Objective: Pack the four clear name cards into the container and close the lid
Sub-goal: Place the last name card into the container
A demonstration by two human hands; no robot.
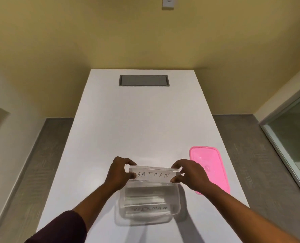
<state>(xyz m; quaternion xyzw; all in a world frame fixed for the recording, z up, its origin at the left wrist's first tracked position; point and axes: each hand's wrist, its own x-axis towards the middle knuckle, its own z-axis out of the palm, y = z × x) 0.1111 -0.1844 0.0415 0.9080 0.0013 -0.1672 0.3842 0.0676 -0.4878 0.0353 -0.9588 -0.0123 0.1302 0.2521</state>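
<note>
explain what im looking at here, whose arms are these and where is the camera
The single picture comes from a camera worn on a person's head, looking forward and down, so the arms are that person's own. No machine is involved. The left hand and right hand hold the two ends of a clear name card reading BATMAN, above the far edge of a clear container. Another card already lies inside; its writing is partly blurred. A pink lid lies on the white table to the right, not yet on the container.
</note>
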